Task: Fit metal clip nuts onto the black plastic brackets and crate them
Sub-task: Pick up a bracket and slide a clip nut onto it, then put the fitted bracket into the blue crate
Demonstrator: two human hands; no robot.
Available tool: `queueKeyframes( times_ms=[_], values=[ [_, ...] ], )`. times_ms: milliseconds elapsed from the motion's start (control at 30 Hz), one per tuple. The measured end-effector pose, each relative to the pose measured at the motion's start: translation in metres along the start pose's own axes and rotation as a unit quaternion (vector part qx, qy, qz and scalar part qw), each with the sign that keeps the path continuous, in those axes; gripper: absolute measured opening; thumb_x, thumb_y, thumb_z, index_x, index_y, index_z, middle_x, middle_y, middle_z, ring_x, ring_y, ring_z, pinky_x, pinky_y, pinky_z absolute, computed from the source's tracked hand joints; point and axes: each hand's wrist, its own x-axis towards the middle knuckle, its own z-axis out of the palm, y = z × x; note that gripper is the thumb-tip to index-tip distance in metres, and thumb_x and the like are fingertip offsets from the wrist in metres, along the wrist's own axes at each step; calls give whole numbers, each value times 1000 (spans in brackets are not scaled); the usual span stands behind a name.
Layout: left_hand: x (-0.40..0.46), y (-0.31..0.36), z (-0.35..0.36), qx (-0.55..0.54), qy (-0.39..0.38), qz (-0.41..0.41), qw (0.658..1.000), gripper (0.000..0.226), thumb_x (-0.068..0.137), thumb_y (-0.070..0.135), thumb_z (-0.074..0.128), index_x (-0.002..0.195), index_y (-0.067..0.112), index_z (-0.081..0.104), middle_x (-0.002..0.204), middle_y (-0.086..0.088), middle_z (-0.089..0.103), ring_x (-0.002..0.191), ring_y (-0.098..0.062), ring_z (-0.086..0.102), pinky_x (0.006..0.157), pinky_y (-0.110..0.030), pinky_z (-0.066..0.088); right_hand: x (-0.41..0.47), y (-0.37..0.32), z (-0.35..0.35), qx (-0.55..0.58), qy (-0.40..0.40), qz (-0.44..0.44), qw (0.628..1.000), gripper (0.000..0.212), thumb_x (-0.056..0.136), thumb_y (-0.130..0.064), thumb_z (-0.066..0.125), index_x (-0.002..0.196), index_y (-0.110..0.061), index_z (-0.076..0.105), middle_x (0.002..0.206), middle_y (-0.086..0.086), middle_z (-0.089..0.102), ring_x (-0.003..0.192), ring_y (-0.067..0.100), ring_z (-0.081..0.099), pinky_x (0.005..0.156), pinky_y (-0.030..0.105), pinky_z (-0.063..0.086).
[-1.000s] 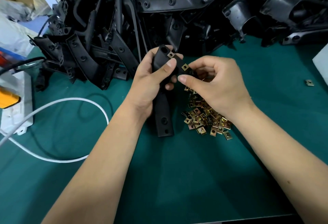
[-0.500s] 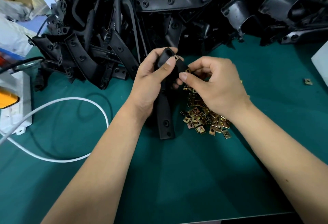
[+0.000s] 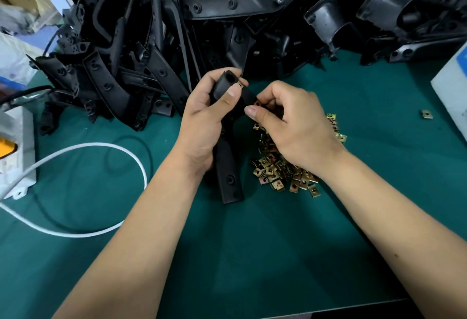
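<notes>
The left hand (image 3: 202, 121) grips the bracket (image 3: 228, 164) around its upper half, thumb across the front, holding it upright above the green mat (image 3: 252, 255). The right hand (image 3: 295, 129) pinches a clip nut (image 3: 257, 103) between thumb and forefinger at the bracket's right edge. A second nut (image 3: 239, 85) appears already seated near the top, partly hidden by the left thumb.

Likely faults:
- The nut goes on skewed if it meets the edge at an angle; its hole then misses the bracket hole.
- The nut slips from the pinch and drops into the loose nuts (image 3: 285, 172) directly below.
- The bracket twists under the push if the left hand's hold slackens.

No crate is in view. The pile of black parts (image 3: 227, 15) lies behind the hands.
</notes>
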Motion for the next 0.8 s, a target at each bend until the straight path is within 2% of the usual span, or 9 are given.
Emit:
queueKeyframes(
  times_ms=[200, 367, 467, 533, 600, 667, 733, 767, 800],
  values=[
    [-4, 7, 6, -19, 12, 2, 1000, 25, 103, 5, 56, 128, 2, 61, 113, -7, 67, 105, -20, 61, 104, -43, 50, -5, -6, -4, 23, 15, -13, 1000, 18, 94, -32, 74, 92, -14, 69, 75, -4, 70, 71, 13, 65, 64, 31, 51],
    [-8, 19, 44, -53, 24, -5, 998, 20, 103, 3, 56, 122, 3, 63, 110, -12, 69, 104, -24, 64, 107, -44, 51, -12, -14, -26, 31, 75, -13, 997, 16, 95, -27, 72, 95, -12, 68, 79, -7, 68, 76, 10, 64, 69, 29, 50],
    [-15, 25, 86, 4, 15, 28, 999, 13, 102, 5, 61, 114, 7, 65, 107, -12, 67, 100, -23, 64, 105, -45, 51, -28, -8, -56, 68, 123, 15, 990, 10, 97, -20, 70, 95, -10, 70, 83, -1, 72, 78, 15, 67, 73, 37, 54],
    [-20, 30, 122, 32, 2, 46, 998, 12, 101, 10, 65, 113, 9, 63, 114, -17, 67, 108, -28, 64, 103, -43, 52, -47, 0, -85, 85, 167, 30, 982, 7, 98, -17, 69, 98, -10, 69, 85, 3, 72, 77, 21, 68, 71, 42, 56],
    [-30, 36, 161, 56, -44, 60, 996, 20, 99, 14, 68, 116, 11, 60, 116, -13, 64, 108, -18, 64, 93, -31, 55, -75, 8, -119, 151, 233, 45, 960, 2, 99, -16, 67, 98, -16, 65, 79, 2, 69, 68, 21, 66, 59, 38, 56],
    [-47, 40, 205, 79, -120, 60, 988, 26, 95, 15, 72, 117, 15, 57, 106, -1, 62, 91, -6, 66, 77, -25, 58, -111, 17, -159, 206, 331, 51, 920, 6, 100, -14, 64, 98, -19, 61, 73, -3, 68, 64, 17, 64, 54, 29, 53],
    [-70, 38, 246, 97, -232, 40, 967, 35, 92, 16, 76, 122, 15, 56, 102, 3, 63, 88, -20, 70, 79, -44, 61, -153, 33, -198, 231, 434, 67, 868, 7, 101, -16, 63, 97, -20, 58, 74, -4, 69, 65, 13, 67, 55, 24, 52],
    [-84, 34, 269, 115, -299, 45, 946, 40, 91, 17, 77, 125, 15, 56, 103, 2, 65, 92, -26, 70, 85, -49, 59, -179, 43, -219, 244, 483, 83, 837, 8, 101, -18, 63, 96, -20, 57, 77, -2, 68, 68, 12, 68, 56, 23, 52],
    [-99, 28, 288, 149, -355, 68, 920, 45, 90, 19, 78, 128, 16, 55, 106, 1, 66, 96, -26, 69, 89, -47, 57, -203, 56, -234, 261, 523, 107, 804, 10, 102, -19, 63, 94, -20, 56, 81, 1, 67, 71, 13, 69, 58, 24, 52]
  ],
)
